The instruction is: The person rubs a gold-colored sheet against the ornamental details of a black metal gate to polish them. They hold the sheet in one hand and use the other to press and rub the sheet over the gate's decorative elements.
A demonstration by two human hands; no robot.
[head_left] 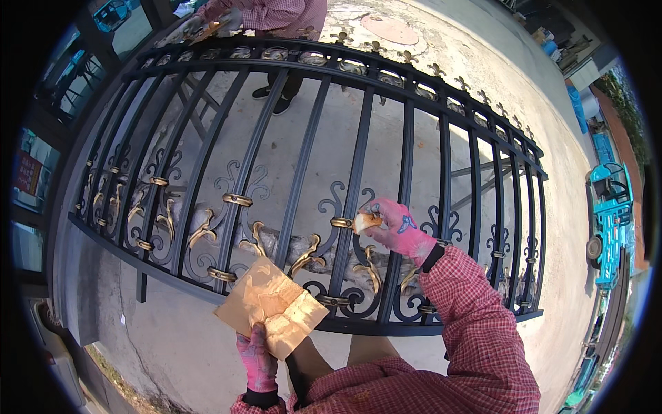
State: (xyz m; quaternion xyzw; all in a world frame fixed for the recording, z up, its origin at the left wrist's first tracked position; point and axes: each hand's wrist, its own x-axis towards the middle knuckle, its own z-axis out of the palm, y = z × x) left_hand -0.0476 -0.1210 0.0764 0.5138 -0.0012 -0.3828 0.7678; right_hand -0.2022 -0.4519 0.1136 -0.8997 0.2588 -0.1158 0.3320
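My left hand (258, 360), in a pink glove, grips the edge of a square brown cardboard piece (298, 319) with shiny gold smears on it. My right hand (401, 229), gloved in pink too, pinches a small pale sponge-like wad (364, 221) with a brownish-gold stain. That wad is right beside a gold collar (342, 222) on an upright bar; whether they touch I cannot tell. Beneath both hands lies a black metal fence panel (301, 162) with curled scrolls. Gold coats several leaf shapes, such as a leaf ornament (303, 257) near the cardboard.
Across the panel stands another person (289, 15), a gloved hand over its far left corner. Trestle legs (196, 114) show beneath the bars. Spear-like finials (408, 56) stick out along the far rail. A turquoise three-wheeled cart (610, 224) is parked at the right.
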